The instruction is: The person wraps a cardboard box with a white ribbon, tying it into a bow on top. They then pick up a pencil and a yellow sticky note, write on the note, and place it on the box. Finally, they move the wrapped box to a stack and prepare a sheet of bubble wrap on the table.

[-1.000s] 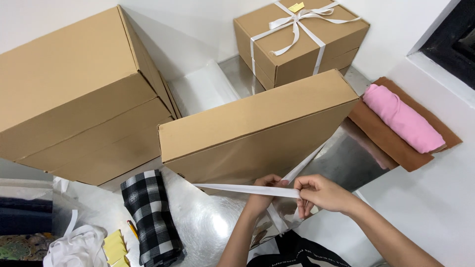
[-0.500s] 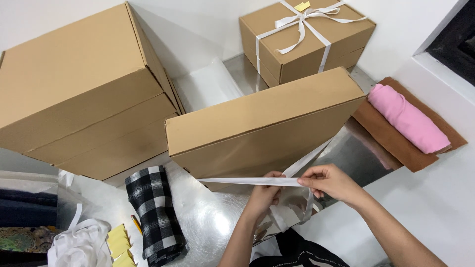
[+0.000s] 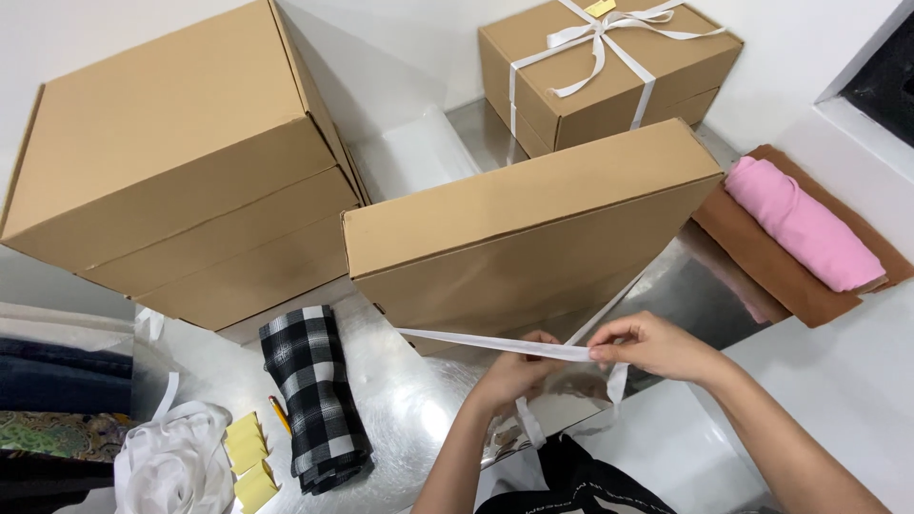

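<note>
With the right hand (image 3: 647, 345) pinching the white ribbon (image 3: 486, 343) taut and the left hand (image 3: 514, 373) closed on it beneath the tilted flat cardboard box (image 3: 533, 228), slack fingers risk the ribbon sliding off the box's corner onto the table (image 3: 409, 400).

Flat brown cardboard box (image 3: 533, 224) at centre: the landmark. Left of it, stack of large brown cardboard boxes (image 3: 181, 162). Behind it to the right, smaller brown box tied with white ribbon (image 3: 609, 67), small yellow tag (image 3: 600, 8) on top.
</note>
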